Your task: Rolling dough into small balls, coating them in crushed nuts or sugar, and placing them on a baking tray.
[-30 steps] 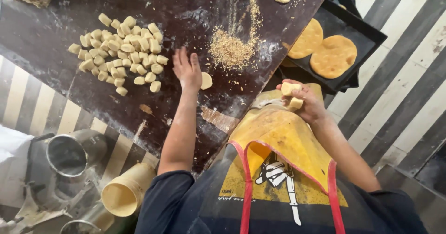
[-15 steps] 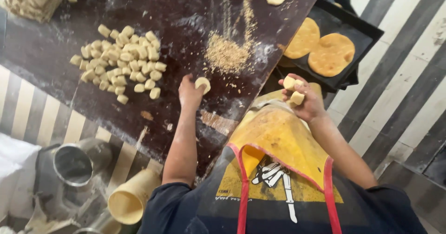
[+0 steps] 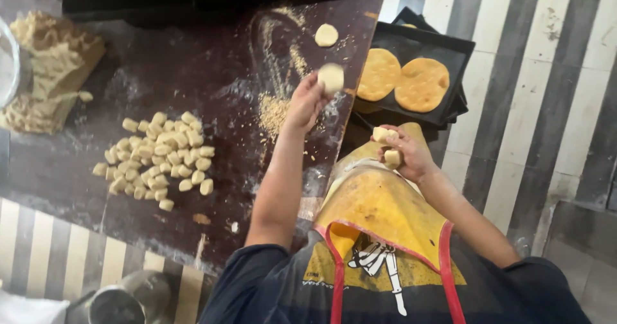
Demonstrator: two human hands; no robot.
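Two dough lumps point(image 3: 385, 145) sat pinched in the right hand point(image 3: 405, 153), curled tight just above the yellow apron point(image 3: 385, 208). Further out, the left hand point(image 3: 307, 102) gripped a flattened dough disc point(image 3: 331, 77) by its fingertips, raised over the floured bench point(image 3: 193, 73), near the black tray point(image 3: 450, 47).

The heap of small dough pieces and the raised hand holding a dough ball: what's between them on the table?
Only dark, flour-dusted tabletop; crumbs near the left hand, head view.
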